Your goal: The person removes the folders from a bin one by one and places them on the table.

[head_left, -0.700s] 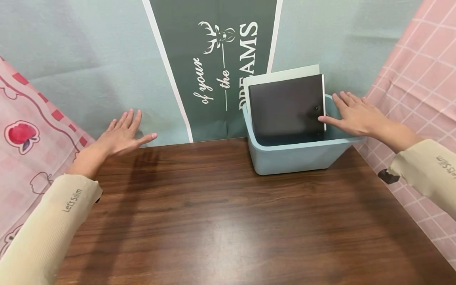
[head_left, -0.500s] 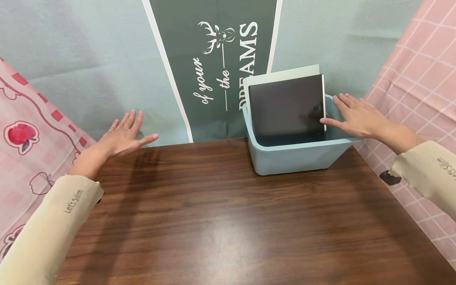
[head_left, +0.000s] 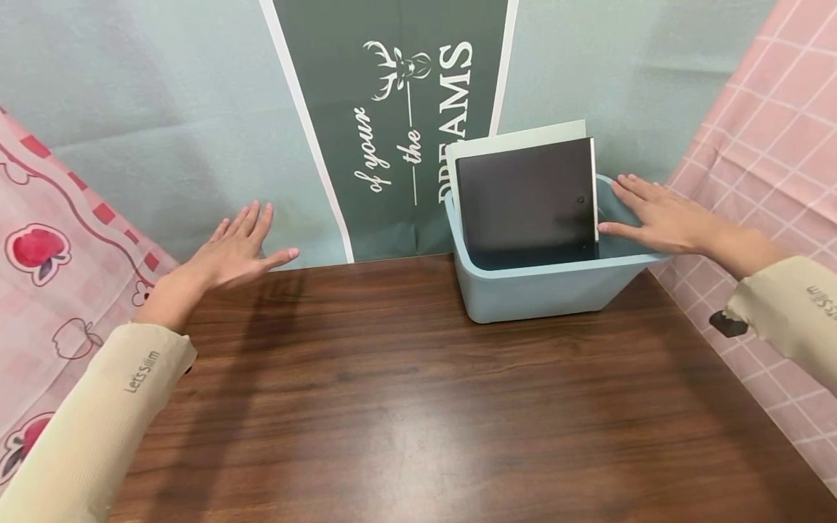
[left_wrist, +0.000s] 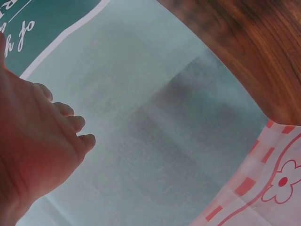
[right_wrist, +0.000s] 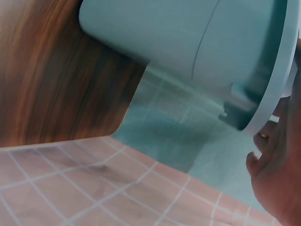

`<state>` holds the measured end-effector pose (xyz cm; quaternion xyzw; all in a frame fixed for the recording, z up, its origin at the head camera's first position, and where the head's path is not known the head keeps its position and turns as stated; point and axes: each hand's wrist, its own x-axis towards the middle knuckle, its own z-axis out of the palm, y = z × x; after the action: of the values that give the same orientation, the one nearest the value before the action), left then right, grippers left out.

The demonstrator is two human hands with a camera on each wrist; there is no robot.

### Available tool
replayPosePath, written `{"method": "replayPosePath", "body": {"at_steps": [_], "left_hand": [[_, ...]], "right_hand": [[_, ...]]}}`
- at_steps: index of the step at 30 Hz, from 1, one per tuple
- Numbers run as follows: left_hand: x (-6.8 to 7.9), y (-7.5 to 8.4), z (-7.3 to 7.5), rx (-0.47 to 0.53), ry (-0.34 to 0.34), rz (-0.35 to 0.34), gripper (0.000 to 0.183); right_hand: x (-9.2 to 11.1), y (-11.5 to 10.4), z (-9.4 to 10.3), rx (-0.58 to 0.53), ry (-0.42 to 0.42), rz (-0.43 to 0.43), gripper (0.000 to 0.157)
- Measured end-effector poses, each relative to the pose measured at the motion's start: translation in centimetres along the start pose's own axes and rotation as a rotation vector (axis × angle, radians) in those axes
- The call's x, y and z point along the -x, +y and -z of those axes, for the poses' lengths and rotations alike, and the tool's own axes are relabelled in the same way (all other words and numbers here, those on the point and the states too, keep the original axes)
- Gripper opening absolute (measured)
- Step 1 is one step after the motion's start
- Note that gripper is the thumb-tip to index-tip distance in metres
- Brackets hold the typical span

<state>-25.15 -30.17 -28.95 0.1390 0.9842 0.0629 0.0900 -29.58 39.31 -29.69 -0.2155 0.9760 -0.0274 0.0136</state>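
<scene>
A light blue plastic bin (head_left: 532, 294) stands at the back right of the table. Leaning upright inside it is a flat black panel (head_left: 523, 203) with a pale edge and a small round mark, which looks like a tablet. Behind the panel a pale green sheet or board (head_left: 516, 138) sticks up higher. My right hand (head_left: 673, 218) hovers over the bin's right end, fingers straight and spread, thumb tip close to the panel's right edge. At the back left, my left hand (head_left: 229, 254) is held out with spread fingers and holds nothing. The right wrist view shows the bin's rim (right_wrist: 277, 80) beside the fingers.
The brown wooden table (head_left: 392, 407) runs up to a grey-green printed cloth (head_left: 196, 131) at the back. A pink checked cloth (head_left: 771, 319) hangs on the right, and a pink apple-patterned cloth (head_left: 72, 290) on the left.
Both hands have drifted slightly to the right. My right thumb has moved off the panel's face to just past its right edge. The bin and its contents have stayed put.
</scene>
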Motion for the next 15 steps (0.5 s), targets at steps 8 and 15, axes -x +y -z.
{"method": "replayPosePath", "body": {"at_steps": [8,15], "left_hand": [[-0.1,0.3,-0.3,0.001,0.000,-0.003,0.108],[-0.5,0.8,-0.2,-0.005,0.019,-0.024,0.106]], "right_hand": [[0.4,1.4,0.0,-0.009,-0.002,0.068,0.090],[0.6,2.0,-0.3,-0.018,-0.011,0.100,0.089]]}}
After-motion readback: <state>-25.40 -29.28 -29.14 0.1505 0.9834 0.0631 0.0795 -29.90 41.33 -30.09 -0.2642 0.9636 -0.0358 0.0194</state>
